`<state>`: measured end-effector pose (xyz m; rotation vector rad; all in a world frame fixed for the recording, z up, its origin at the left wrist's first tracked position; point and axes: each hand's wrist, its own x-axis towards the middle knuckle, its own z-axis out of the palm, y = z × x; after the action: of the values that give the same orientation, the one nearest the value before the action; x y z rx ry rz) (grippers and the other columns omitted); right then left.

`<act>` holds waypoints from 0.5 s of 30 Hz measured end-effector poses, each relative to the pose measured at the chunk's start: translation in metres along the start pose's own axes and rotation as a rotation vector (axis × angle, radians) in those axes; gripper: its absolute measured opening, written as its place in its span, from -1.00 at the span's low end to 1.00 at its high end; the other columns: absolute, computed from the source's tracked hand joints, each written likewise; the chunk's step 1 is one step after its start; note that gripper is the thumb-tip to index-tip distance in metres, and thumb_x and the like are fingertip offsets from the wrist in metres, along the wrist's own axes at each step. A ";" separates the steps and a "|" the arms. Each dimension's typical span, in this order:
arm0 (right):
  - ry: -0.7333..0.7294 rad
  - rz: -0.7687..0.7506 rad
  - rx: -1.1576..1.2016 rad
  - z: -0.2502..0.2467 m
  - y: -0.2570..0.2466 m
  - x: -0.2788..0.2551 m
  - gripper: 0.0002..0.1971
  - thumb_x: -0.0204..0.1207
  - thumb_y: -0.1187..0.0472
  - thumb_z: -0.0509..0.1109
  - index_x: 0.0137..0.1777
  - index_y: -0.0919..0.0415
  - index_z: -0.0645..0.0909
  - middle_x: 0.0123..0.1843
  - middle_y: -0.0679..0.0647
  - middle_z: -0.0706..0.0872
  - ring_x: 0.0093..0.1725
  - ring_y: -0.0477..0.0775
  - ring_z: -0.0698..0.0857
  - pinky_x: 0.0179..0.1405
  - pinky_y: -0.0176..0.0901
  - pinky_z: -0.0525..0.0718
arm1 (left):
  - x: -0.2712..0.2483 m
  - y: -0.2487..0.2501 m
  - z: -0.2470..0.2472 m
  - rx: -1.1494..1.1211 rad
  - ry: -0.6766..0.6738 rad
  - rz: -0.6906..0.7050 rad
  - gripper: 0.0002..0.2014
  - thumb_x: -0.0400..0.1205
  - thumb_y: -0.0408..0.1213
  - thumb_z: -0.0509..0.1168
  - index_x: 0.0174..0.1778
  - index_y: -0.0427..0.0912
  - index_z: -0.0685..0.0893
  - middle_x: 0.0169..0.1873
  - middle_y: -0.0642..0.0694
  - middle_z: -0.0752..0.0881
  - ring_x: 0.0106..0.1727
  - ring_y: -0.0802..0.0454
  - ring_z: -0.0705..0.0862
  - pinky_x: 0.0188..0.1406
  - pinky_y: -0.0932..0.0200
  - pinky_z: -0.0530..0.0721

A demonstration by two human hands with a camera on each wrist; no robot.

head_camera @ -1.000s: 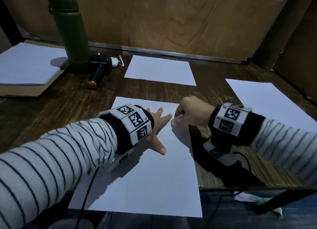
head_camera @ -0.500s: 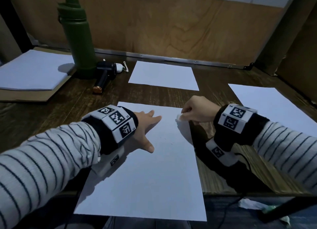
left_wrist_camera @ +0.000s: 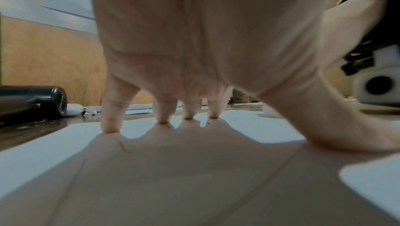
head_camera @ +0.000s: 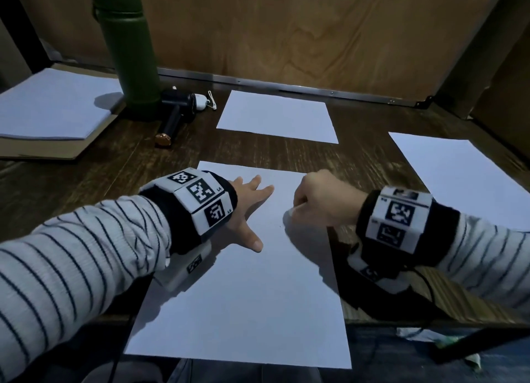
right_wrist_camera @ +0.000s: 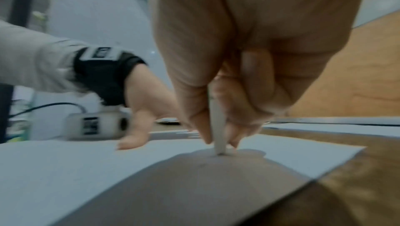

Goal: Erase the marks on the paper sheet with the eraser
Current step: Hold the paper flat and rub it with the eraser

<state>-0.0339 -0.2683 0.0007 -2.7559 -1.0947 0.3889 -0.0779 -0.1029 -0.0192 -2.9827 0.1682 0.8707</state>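
A white paper sheet [head_camera: 246, 296] lies on the dark wooden table, its near end overhanging the front edge. My left hand [head_camera: 249, 207] lies flat on the sheet's upper left part with straight, spread fingers [left_wrist_camera: 110, 123]. My right hand [head_camera: 321, 199] pinches a thin white eraser [right_wrist_camera: 217, 127] between thumb and fingers. The eraser's lower edge touches the sheet [right_wrist_camera: 86, 170] near its upper right part. In the head view only a sliver of the eraser [head_camera: 294, 210] shows under the fist. A small faint mark [right_wrist_camera: 202, 165] sits just in front of the eraser's tip.
A green bottle [head_camera: 129, 53] stands at the back left beside a black handheld device [head_camera: 175, 116]. A paper stack on cardboard [head_camera: 54, 107] lies far left. Two more white sheets lie at the back centre [head_camera: 278, 116] and right [head_camera: 459, 176]. A wooden wall closes the back.
My right hand with the eraser has slid back toward me and slightly left along the sheet's right part. My left hand stays flat on the sheet. The head camera has shifted.
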 end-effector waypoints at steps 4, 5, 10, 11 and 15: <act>-0.112 -0.125 0.014 0.011 -0.020 -0.018 -0.58 0.44 0.08 0.39 -0.65 0.12 0.49 -0.70 0.01 0.51 -0.61 -0.15 0.51 -0.59 -0.45 0.36 | 0.001 0.000 0.001 -0.011 0.001 -0.005 0.20 0.32 0.35 0.37 0.62 0.12 -0.35 0.65 -0.03 -0.33 0.68 -0.17 -0.20 0.59 -0.27 0.01; -0.115 -0.115 0.010 0.008 -0.017 -0.016 -0.59 0.45 0.07 0.39 -0.64 0.10 0.51 -0.71 -0.03 0.49 -0.61 -0.18 0.52 -0.58 -0.47 0.37 | 0.001 -0.001 0.001 -0.011 0.000 -0.005 0.20 0.32 0.36 0.37 0.62 0.11 -0.35 0.65 -0.03 -0.33 0.68 -0.16 -0.20 0.59 -0.27 0.01; -0.008 0.017 0.039 -0.001 0.002 -0.003 -0.62 0.40 0.16 0.37 -0.62 0.22 0.47 -0.62 0.06 0.45 -0.54 0.01 0.42 -0.41 -0.19 0.44 | 0.001 -0.001 0.001 -0.007 0.010 0.008 0.20 0.30 0.37 0.36 0.62 0.10 -0.33 0.65 -0.04 -0.30 0.68 -0.18 -0.18 0.58 -0.28 0.02; -0.013 0.000 0.028 0.002 -0.004 -0.006 -0.61 0.40 0.15 0.36 -0.62 0.26 0.44 -0.64 0.08 0.40 -0.55 0.04 0.38 -0.41 -0.17 0.43 | 0.001 -0.001 0.002 -0.011 0.010 0.006 0.21 0.30 0.37 0.37 0.62 0.10 -0.33 0.65 -0.04 -0.30 0.68 -0.18 -0.18 0.58 -0.28 0.02; -0.109 -0.133 0.005 0.013 -0.024 -0.021 -0.52 0.43 0.11 0.35 -0.70 0.14 0.32 -0.70 0.07 0.35 -0.65 0.02 0.40 -0.52 -0.27 0.37 | 0.001 -0.001 0.000 -0.010 -0.004 0.001 0.21 0.30 0.37 0.37 0.62 0.11 -0.35 0.65 -0.04 -0.32 0.68 -0.18 -0.19 0.58 -0.29 0.01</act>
<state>-0.0682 -0.2645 -0.0022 -2.6660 -1.2929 0.5278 -0.0766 -0.1025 -0.0196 -2.9903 0.1664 0.8801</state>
